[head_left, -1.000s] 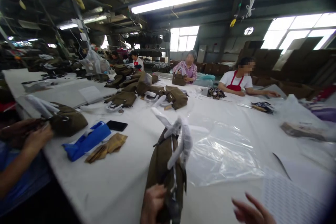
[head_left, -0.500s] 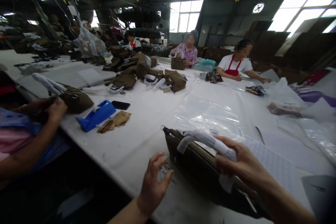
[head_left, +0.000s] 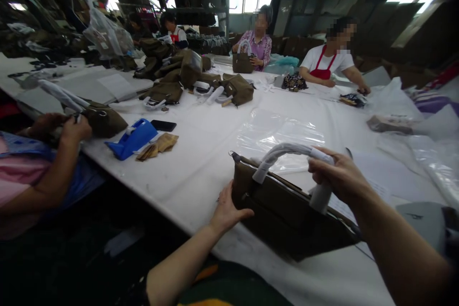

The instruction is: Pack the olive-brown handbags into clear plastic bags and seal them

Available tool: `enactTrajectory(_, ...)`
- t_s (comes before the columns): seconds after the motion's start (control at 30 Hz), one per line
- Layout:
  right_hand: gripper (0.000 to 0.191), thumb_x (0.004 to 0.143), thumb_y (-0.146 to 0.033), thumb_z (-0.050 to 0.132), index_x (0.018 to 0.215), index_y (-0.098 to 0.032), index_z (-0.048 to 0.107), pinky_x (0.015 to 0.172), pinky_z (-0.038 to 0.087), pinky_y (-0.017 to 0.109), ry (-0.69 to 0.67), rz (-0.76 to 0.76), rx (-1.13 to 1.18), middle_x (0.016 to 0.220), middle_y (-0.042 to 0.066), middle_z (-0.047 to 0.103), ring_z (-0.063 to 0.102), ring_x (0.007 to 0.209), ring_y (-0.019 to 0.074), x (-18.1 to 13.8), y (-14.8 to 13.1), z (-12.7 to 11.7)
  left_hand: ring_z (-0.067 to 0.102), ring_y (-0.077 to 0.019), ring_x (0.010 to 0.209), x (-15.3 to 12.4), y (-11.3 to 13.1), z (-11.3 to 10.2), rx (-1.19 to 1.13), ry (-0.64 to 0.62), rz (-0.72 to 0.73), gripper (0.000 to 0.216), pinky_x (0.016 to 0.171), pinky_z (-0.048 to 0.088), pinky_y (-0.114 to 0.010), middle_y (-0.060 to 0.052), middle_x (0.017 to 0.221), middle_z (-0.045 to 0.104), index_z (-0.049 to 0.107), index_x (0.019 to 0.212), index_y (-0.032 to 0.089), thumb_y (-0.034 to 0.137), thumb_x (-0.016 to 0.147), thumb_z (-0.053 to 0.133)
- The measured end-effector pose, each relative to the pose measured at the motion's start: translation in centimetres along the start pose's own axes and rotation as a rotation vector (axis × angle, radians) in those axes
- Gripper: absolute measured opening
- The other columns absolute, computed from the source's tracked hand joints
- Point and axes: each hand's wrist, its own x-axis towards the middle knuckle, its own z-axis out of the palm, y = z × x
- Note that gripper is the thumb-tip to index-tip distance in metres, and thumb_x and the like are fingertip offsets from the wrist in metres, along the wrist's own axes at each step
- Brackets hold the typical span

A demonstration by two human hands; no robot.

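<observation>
A brown handbag (head_left: 283,208) stands on the white table (head_left: 201,162) right in front of me. Its handles (head_left: 283,150) are wrapped in white paper. My right hand (head_left: 335,174) is closed round the wrapped handles at their right end and holds them up. My left hand (head_left: 227,210) presses against the bag's left end near the bottom, fingers curled on it. A metal ring shows at the bag's upper left corner.
A clear plastic bag (head_left: 276,134) lies just beyond the handbag. To the left a person's hands (head_left: 68,129) work on another brown bag (head_left: 103,119), near a blue tape dispenser (head_left: 131,138), a phone (head_left: 163,125) and paper tags (head_left: 158,146). More bags (head_left: 201,83) pile mid-table; two people sit opposite.
The bag went from hanging upright in my left hand to lying on the table, then was stood up. My right hand took the wrapped handles; my left hand moved onto the bag's left end.
</observation>
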Motion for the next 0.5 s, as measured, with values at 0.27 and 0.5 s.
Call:
enactTrajectory(0.27,0.050,0.065,-0.033,0.075,0.110,-0.019,0.059,0.036,0.039,0.018,-0.047,-0.015,0.018,0.057,-0.003,0.055,0.048,0.042,0.0089,-0.4,0.7,-0.3,0.058,-0.0206,0.095,0.8,-2.1,-2.5,-0.056,-0.073,-0.115,0.044,0.091,0.044,-0.037,-0.008,0.109,0.061,0.058,0.114,0.017,0.013,0.070,0.058)
enactTrajectory(0.5,0.044,0.068,-0.031,0.072,0.109,-0.021,0.061,0.039,0.041,0.020,-0.116,-0.143,-0.103,0.056,-0.002,0.058,0.051,0.044,0.0109,-2.7,-0.9,1.3,0.059,-0.0251,0.100,0.5,-0.7,-5.3,-0.104,-0.026,-0.185,0.046,0.092,0.044,-0.041,-0.013,0.100,0.067,0.058,0.112,0.012,0.046,0.085,0.046)
